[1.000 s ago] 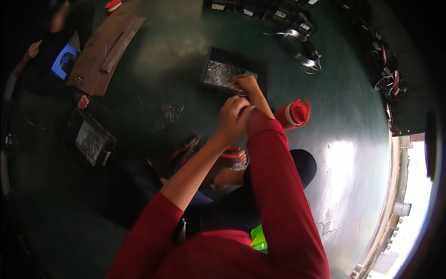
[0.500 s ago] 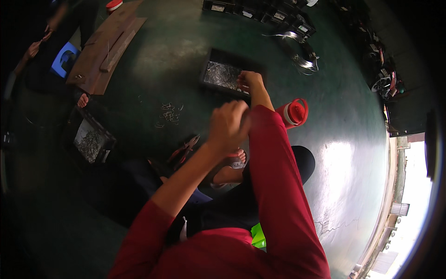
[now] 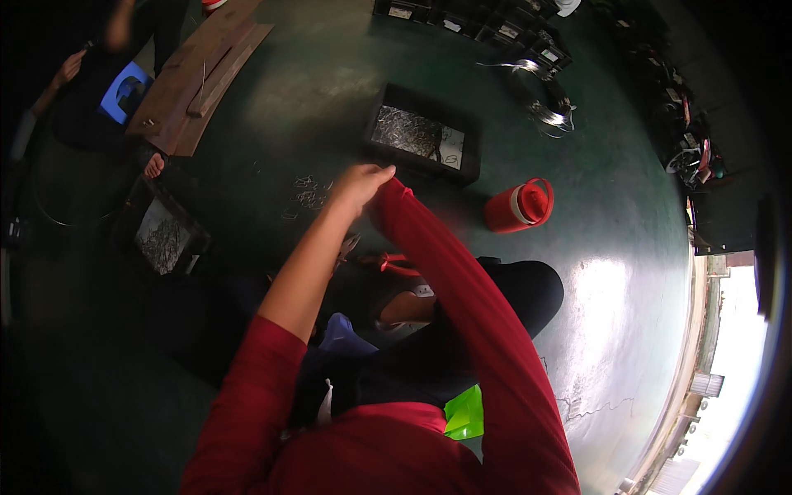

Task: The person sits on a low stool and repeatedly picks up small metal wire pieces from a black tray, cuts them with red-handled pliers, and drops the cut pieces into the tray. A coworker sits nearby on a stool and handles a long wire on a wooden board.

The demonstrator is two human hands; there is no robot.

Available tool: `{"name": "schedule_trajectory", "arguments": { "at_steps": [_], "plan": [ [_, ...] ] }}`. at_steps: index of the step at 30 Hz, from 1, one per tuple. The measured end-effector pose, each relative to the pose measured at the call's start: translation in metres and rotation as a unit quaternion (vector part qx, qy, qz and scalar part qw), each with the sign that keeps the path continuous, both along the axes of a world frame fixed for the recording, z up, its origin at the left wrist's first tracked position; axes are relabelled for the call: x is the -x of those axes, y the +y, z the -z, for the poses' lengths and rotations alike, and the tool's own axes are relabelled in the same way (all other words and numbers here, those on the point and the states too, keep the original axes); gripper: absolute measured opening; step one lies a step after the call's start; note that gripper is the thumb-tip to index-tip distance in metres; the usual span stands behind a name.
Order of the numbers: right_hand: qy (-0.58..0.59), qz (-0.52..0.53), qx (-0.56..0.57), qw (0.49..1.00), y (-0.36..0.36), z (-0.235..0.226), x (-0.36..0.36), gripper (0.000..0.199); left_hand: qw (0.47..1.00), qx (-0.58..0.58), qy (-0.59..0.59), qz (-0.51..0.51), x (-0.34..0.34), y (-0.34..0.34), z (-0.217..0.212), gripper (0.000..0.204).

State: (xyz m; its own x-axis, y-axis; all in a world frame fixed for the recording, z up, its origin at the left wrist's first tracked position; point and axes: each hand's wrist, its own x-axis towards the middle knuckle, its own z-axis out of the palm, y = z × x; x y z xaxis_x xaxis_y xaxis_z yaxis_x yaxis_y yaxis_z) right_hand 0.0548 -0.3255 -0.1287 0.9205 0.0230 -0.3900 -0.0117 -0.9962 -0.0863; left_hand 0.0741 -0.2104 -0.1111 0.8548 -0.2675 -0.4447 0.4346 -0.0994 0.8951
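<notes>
In front of me, my left hand (image 3: 360,186) has its fingers pressed together at the cuff end of my right red sleeve (image 3: 462,260); it seems to pinch the cloth. My right hand is hidden behind the sleeve end and the left hand. Below the hands, close to my foot, are the red handles (image 3: 398,264) of what looks like pliers, partly covered by my arms. Just left of my left wrist, several small bent wire pieces (image 3: 306,194) lie scattered on the floor. Beyond the hands stands a black bin (image 3: 469,161) holding many thin metal pieces and a paper label.
Right of centre stands a red bottle (image 3: 518,206). A coil of shiny wire (image 3: 540,99) lies farther back, near stacked black crates (image 3: 462,25). At left are another bin (image 3: 198,239), brown boards (image 3: 194,82), a blue stool (image 3: 125,89) and a person with bare hands.
My right hand has left the bin and drawn back left, out of sight behind my left hand. My left hand has moved slightly left and up. The view has shifted a little.
</notes>
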Motion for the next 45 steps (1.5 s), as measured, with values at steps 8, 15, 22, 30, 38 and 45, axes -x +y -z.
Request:
{"name": "schedule_trajectory", "arguments": {
  "at_steps": [8, 15, 22, 30, 38, 45],
  "plan": [
    [0.218, 0.19, -0.352, 0.89, -0.041, -0.005, -0.026, 0.039, 0.99, 0.091, -0.099, -0.036, 0.053, -0.003, -0.003, 0.017],
    [0.025, 0.11, -0.132, 0.985, -0.055, 0.058, -0.066, 0.023, 0.87, -0.116, -0.464, -0.119, 0.086, -0.043, -0.021, 0.017],
    [0.009, 0.183, -0.119, 0.976, -0.06, 0.063, -0.068, 0.026, 0.881, 0.458, 0.093, -0.07, 0.066, -0.017, -0.025, 0.023],
    [-0.04, 0.124, 0.092, 0.987, -0.035, 0.018, -0.053, 0.033, 0.833, -0.021, -0.524, 0.177, 0.075, -0.05, -0.085, 0.025],
    [-0.079, 0.406, -0.769, 0.487, -0.066, -0.064, -0.126, 0.017, 0.888, -0.089, -0.407, -0.194, 0.078, -0.065, -0.04, 0.041],
    [-0.055, 0.409, -0.907, 0.077, -0.046, -0.105, -0.143, 0.013, 0.967, -0.076, -0.225, -0.09, 0.09, -0.076, -0.028, 0.038]
  ]
}}
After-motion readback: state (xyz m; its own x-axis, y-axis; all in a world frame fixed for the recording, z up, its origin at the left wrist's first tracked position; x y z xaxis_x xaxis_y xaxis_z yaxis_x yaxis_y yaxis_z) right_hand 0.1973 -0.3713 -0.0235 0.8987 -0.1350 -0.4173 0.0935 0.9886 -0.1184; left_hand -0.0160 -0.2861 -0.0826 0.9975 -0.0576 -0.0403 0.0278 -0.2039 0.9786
